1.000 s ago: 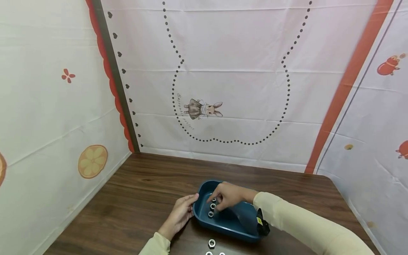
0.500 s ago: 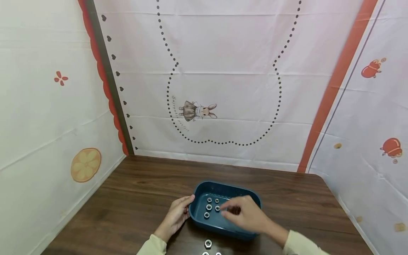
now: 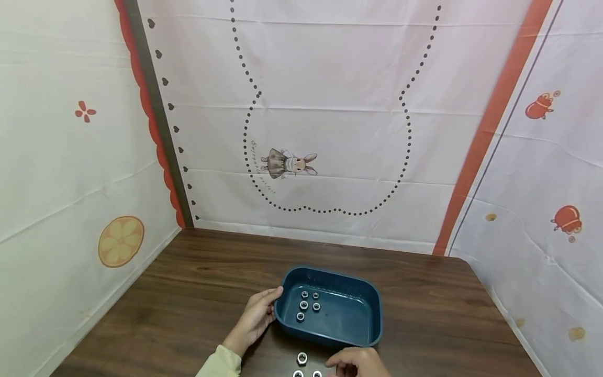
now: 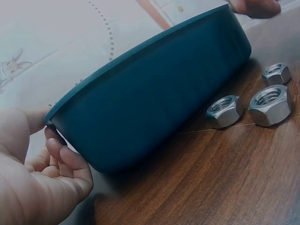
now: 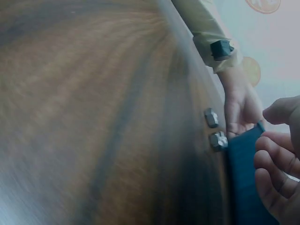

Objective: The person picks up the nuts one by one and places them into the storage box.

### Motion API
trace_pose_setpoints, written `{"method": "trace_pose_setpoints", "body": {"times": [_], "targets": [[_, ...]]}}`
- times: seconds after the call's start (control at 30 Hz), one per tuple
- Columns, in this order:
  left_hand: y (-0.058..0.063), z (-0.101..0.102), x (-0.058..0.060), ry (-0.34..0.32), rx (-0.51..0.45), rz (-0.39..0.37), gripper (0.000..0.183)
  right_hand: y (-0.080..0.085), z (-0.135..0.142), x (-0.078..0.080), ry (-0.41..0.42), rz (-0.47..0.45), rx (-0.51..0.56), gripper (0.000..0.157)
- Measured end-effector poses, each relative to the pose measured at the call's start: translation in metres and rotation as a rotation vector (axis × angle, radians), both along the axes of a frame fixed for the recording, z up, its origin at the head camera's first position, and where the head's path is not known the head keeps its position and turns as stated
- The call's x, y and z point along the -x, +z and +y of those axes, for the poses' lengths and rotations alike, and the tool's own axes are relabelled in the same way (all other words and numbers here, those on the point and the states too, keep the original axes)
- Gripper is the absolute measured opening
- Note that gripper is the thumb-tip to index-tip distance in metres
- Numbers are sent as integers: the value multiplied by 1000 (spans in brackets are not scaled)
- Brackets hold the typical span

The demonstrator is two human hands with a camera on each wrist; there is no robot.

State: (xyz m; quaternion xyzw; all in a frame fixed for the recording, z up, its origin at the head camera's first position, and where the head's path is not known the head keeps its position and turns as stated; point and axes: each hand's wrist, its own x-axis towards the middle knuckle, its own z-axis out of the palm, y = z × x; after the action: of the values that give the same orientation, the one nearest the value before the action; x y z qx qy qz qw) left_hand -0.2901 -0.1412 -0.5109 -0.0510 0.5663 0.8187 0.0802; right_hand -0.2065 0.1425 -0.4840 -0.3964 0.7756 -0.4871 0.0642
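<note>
The left hand (image 3: 255,315) pinches the tray's left rim. The tray (image 3: 346,320) stands on the table (image 3: 212,277), five nuts (image 3: 303,305) in its left half. In front lie three larger nuts (image 4: 273,113); near them, the right hand (image 3: 360,360), thumb and loosely bent fingers parted.

The tray (image 3: 346,319) is showing plain dark blue, the hex nuts (image 4: 272,115) are gleaming silver, and the counter (image 3: 424,314) is displaying streaked brown woodgrain. A sleeve (image 3: 220,364) is showing pale yellow. The whitish backdrop (image 3: 325,131) is bearing black dots, an orange-red stripe (image 3: 489,131) and a printed rabbit (image 3: 287,163).
</note>
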Motion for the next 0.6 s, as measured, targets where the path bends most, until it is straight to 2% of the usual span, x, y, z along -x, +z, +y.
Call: {"method": "trace_pose_setpoints", "body": {"times": [0.1,0.3,0.6], "targets": [[0,0,0,-3,-5,1,39,-5,-2,0,-12,-40,-52,20],[-1,-1,0,5,-6,-3,35,-9,-10,2,-92,-119,-206,25],[-1,0,0,-10,-13,3,36,-15,-16,6,-148,-168,-339,23]]}}
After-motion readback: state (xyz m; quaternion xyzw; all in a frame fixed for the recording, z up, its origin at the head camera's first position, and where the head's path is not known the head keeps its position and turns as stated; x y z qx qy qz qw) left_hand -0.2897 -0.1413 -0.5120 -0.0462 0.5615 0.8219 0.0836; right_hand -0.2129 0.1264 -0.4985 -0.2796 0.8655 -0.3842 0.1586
